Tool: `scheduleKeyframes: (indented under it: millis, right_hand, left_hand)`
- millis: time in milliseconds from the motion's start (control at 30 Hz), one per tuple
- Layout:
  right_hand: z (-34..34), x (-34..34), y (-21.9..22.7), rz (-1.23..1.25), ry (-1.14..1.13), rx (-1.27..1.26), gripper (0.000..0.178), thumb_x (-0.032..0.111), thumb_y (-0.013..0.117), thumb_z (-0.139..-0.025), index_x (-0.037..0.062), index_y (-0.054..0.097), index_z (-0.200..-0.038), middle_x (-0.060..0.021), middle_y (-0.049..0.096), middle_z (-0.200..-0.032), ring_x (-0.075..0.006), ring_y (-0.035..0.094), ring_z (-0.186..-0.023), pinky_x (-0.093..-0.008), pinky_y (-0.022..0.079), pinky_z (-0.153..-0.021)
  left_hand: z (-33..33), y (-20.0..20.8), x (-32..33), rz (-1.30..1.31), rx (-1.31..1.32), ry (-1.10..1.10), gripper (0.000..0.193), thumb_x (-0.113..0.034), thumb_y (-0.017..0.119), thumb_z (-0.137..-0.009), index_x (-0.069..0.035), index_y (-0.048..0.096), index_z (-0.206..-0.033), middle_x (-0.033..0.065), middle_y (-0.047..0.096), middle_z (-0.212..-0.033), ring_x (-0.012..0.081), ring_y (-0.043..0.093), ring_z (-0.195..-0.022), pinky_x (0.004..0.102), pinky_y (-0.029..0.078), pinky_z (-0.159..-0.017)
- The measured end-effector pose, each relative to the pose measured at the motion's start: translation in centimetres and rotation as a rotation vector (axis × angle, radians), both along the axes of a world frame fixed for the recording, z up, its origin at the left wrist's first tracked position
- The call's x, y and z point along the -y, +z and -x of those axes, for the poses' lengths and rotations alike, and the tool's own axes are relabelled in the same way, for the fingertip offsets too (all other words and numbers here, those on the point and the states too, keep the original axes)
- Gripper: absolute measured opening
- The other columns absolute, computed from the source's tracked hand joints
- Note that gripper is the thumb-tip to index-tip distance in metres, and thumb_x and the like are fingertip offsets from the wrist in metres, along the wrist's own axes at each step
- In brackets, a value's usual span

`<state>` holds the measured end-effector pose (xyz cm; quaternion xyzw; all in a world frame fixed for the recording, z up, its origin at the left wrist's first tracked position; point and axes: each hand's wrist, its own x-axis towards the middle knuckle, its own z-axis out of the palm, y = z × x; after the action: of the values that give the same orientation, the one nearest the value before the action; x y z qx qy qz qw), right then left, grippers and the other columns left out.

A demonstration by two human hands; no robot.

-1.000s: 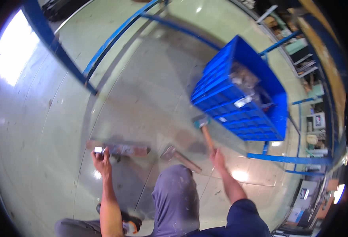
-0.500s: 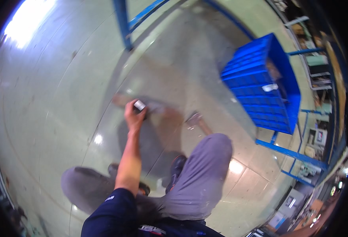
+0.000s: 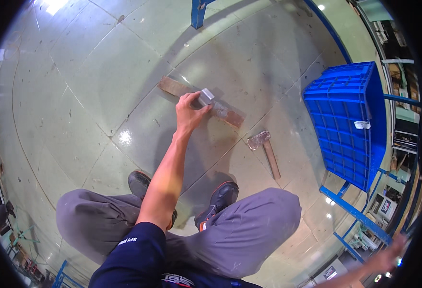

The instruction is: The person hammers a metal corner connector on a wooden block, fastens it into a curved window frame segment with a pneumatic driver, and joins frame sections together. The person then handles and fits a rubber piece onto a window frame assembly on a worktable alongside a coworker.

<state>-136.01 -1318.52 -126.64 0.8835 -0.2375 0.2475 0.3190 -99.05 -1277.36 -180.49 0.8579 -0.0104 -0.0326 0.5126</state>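
Observation:
My left hand pinches a small silver metal piece between thumb and fingers. That piece rests on, or is held just above, a worn brownish bar lying slantwise on the floor; the contact between them is hard to make out. To the right of the bar lies a hammer with a scuffed metal head and a wooden handle, untouched. Far out at the lower right, my right hand is stretched away from the hammer and bar. Motion smears its fingers.
A blue plastic crate lies tipped on its side at the right, beside a blue metal frame. Another blue frame leg stands on the far floor. My bent knees and dark shoes are near the bar.
The view has shifted, so the floor objects sit elsewhere in the picture and look sharper. My left hand keeps the metal piece at the bar. My right hand has come into view at the lower right.

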Motion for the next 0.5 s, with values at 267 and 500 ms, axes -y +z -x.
scheduleKeyframes:
  millis: [267, 500]
  right_hand:
    - [-6.6, -6.8, -53.6, -1.038, -0.221, -0.512, 0.075, 0.036, 0.073, -0.103, 0.0072, 0.041, -0.163, -0.0276, 0.053, -0.153, -0.0476, 0.056, -0.139, -0.0517, 0.048, -0.112]
    - [-0.8, -7.8, -57.2, -0.997, -0.049, -0.296, 0.053, 0.038, 0.071, -0.104, 0.0035, 0.056, -0.141, -0.0234, 0.068, -0.121, -0.0489, 0.065, -0.115, -0.0527, 0.055, -0.094]
  left_hand:
    - [2.4, -1.3, 1.3, 0.045, 0.103, -0.128, 0.057, -0.014, 0.097, -0.070, -0.008, 0.079, -0.124, 0.0100, 0.075, -0.124, 0.0271, 0.065, -0.121, 0.0396, 0.055, -0.104]
    - [3.5, -0.7, 2.5, 0.065, 0.173, -0.254, 0.054, -0.012, 0.096, -0.068, -0.008, 0.079, -0.119, 0.0087, 0.076, -0.120, 0.0302, 0.070, -0.115, 0.0404, 0.055, -0.103]
